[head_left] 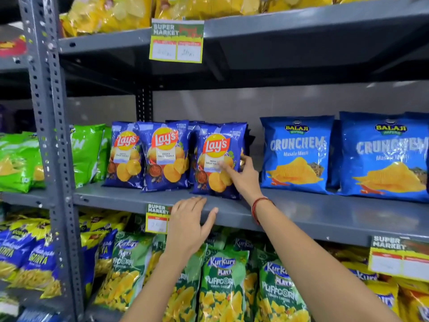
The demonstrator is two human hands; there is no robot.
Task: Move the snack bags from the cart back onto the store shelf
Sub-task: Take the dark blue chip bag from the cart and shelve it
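A: Left to right, middle shelf (120, 198). What do you have at the far left?

B: Green bags (87, 154), lying over to the left. Count unclear; they overlap and the upright (50, 117) cuts across them.

A: Next, the Lay's bags?

B: 3 blue fronts upright in a row, with more behind that you can't count. The third Lay's bag (217, 159) is the task's thing, standing on the shelf near the front edge.

A: Your hands?

B: Your left hand (189, 226) lies flat on the shelf lip, fingers spread, gripping nothing; probably a brace while you reach. Your right hand (243, 176) has its fingers loosely spread on the face and right edge of that third bag. Looks like pressing it straight into line, not carrying it, though whether the thumb pinches the edge can't be told.

A: Further right?

B: 2 blue Crunchem bags (299, 156) facing out, apart from the Lay's row.

A: Price tags?

B: 3 in view; nearest is the tag (157, 218) just left of your left hand. Cart not in view.
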